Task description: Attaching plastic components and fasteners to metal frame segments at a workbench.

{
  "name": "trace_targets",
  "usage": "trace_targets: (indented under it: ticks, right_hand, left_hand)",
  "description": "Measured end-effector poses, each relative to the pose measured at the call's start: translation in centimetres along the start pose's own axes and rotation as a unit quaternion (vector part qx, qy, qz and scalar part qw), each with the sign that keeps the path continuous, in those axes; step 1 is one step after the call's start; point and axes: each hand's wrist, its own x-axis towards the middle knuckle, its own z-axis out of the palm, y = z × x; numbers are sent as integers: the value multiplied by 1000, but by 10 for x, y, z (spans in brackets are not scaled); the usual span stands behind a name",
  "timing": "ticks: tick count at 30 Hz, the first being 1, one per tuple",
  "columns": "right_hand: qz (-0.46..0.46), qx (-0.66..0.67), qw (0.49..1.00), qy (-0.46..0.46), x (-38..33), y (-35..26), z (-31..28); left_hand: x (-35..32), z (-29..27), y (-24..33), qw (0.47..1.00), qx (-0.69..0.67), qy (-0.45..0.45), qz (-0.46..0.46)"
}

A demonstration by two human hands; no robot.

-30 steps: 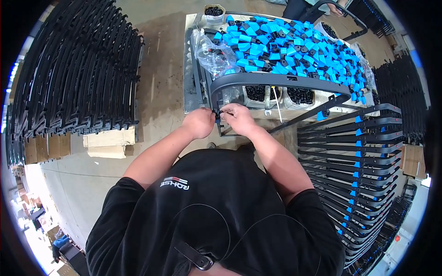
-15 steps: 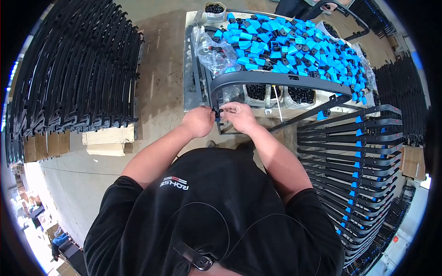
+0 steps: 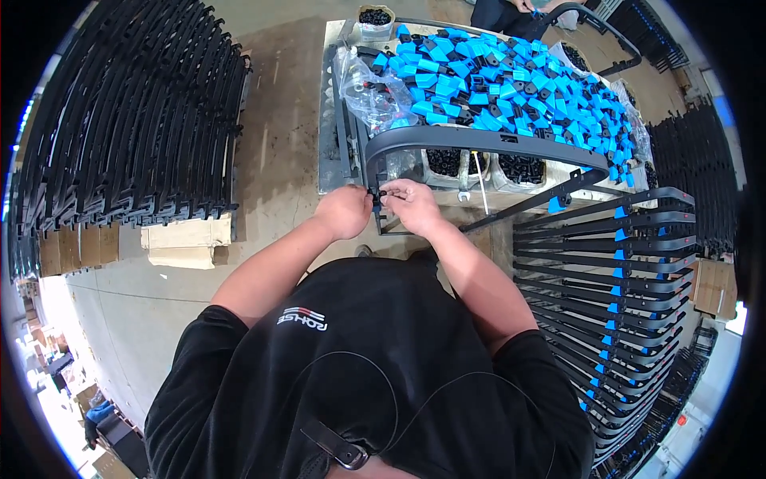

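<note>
A curved black frame stands at the near edge of the table, its left leg coming down between my hands. My left hand is closed around that leg from the left, fingertips at the inner side. From the right, my right hand pinches at the same spot, thumb and forefinger on a small black part against the leg. The fingers partly hide this part, so its kind does not show. A blue-and-black clip sits on the frame's far right bar.
A heap of blue-and-black clips covers the table, beside a clear plastic bag and tubs of black parts. A screwdriver lies at the edge. Stacked frames stand right and left. Another person's hands show beyond.
My hands stay at the same spot on the frame's leg, with only slight finger movement. Beyond the table, the other person's hands have come into view.
</note>
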Motion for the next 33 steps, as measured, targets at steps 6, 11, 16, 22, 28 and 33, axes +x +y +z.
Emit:
trace_targets:
  ticks: [6, 11, 16, 22, 28, 33]
  right_hand:
    - [21, 20, 999, -14, -1, -11, -3]
    - [97, 1, 994, -40, 5, -13, -7]
    - [102, 37, 993, -39, 4, -12, -5]
    - [190, 63, 979, -27, 1, -28, 2]
    - [192, -41, 980, 19, 7, -25, 13]
    - [20, -206, 972, 114, 11, 1, 22]
  left_hand:
    - [2, 2, -1, 1000, -3, 4, -1]
    - [2, 2, -1, 1000, -9, 6, -1]
    - [2, 0, 0, 1000, 1, -2, 5]
    - [0, -1, 1, 1000, -4, 0, -4]
    - [2, -2, 0, 1000, -3, -5, 1]
    - [-1, -3, 3, 1000, -16, 2, -3]
